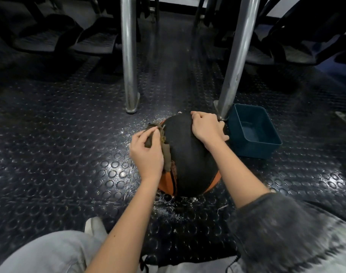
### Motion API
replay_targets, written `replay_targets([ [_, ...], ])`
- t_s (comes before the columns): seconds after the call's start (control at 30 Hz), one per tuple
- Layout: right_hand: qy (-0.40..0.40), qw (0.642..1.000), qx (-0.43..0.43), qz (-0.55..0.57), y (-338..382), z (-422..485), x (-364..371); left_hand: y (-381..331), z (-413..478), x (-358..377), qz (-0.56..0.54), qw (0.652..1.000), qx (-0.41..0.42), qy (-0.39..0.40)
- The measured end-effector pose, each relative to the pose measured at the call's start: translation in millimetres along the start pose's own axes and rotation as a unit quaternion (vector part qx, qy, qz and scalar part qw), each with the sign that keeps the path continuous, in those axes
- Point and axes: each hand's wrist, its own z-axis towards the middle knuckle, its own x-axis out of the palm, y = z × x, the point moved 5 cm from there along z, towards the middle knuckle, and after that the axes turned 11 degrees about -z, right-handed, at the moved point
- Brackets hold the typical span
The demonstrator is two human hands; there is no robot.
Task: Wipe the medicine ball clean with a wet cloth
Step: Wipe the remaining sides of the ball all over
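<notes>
While the left hand (146, 154) pinches a scrunched-up brownish-grey wet cloth (166, 156) against the left side of the black-and-orange round medicine ball (189, 154), the right hand (206, 129) sits on the far right part of the top, fingers curled down onto the surface and thumb splayed toward the right, so it's basically gripping the medicine ball. The left hand's fingers and thumb are bent around the upper bunch of the cloth, and a longer strip of it hangs down along the ball just beside the palm, right over the seam where the black panel meets an orange one. The ball itself sits on the dark rubber floor with raised round studs (69, 134), pretty much dead centre, between the person's two bare forearms. Lots of little glinting wet specks on the floor around the ball, both on the far side and the near side. Just to the right of the ball, almost touching it, is a dark blue rectangular plastic tub (253, 149); can't really tell what's in it. Two shiny round metal legs stand on the far side, a left metal leg (128, 56) and a right metal leg (239, 56) that leans and meets the floor right by the tub's far left corner. Near the bottom you get a white shoe (94, 226), light grey trousers (50, 253) and a fuzzy grey sleeve (286, 223) pushed up the right arm.
</notes>
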Motion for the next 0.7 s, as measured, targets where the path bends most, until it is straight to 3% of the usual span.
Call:
replay_targets([
  [0.2,-0.009,0.998,-0.010,-0.062,26.0,-19.3,9.7,36.3,8.3,-40.8,-0.072,0.984,-0.141,-0.087],
  [0.33,0.003,0.999,0.008,-0.047,19.8,-16.5,4.9,75.4,-0.8,-47.7,-0.123,0.945,-0.281,-0.112],
  [0.4,-0.008,1.000,0.011,-0.021,10.7,-16.1,-1.4,80.3,-5.7,-42.9,-0.156,0.932,-0.299,-0.131],
  [0.5,-0.006,1.000,0.021,0.008,-10.9,-8.6,-9.3,51.7,-14.3,-25.7,-0.096,0.965,-0.209,-0.124],
  [0.6,-0.015,0.999,0.025,0.027,-23.4,-5.0,-10.1,0.5,-29.3,0.7,-0.002,1.000,0.010,-0.018],
  [0.7,-0.011,0.999,0.010,0.030,-20.5,-3.3,-6.8,-28.3,-48.9,27.6,0.096,0.957,0.249,0.113],
])
